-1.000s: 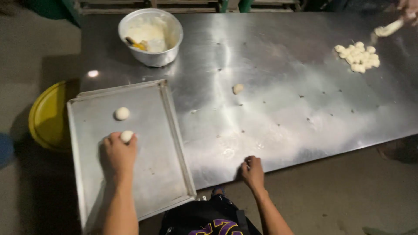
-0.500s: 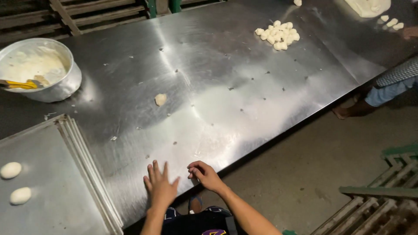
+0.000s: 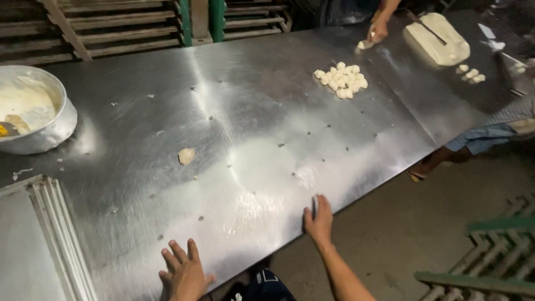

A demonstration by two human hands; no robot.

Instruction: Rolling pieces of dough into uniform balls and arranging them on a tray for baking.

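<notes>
Dough lump [image 3: 186,156] sits on bare steel table [image 3: 267,139]; your left hand [image 3: 184,273] now flat, fingers spread, right hand [image 3: 319,220] released, both at its near edge

Head camera looks down, close above steel table [image 3: 267,139]

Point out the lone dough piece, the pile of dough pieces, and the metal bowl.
lone dough piece [image 3: 186,156], head view, on its middle
pile of dough pieces [image 3: 341,80], head view, centre of the heap
metal bowl [image 3: 53,131], head view, on its outer side wall
</notes>
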